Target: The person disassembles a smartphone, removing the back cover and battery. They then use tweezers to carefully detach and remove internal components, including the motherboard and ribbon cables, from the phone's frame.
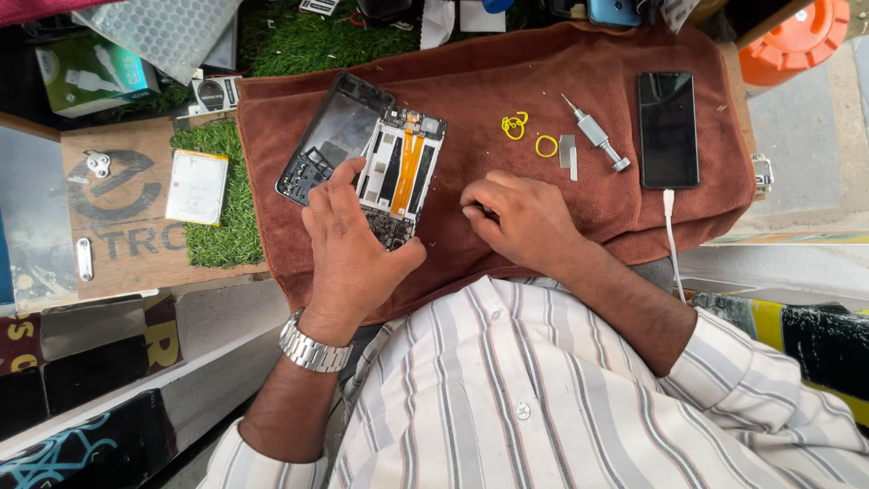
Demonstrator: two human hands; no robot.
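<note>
While gripping phone [385, 167], left hand [353, 244] curled.

We see a brown towel [561, 63], yellow rings [514, 125], an orange strip inside the opened phone [398, 167], a striped white shirt [543, 389].

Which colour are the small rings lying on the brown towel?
Yellow: the small rings lie near the screwdriver, seen best in the head view.

The left hand [348, 249] covers the lower part of the opened phone [398, 172], hiding that end of the board. The right hand [516, 217] curls its fingertips under, so whatever they pinch, possibly a small screw, cannot be made out. The orange container [797, 36] is cut off by the top edge.
</note>
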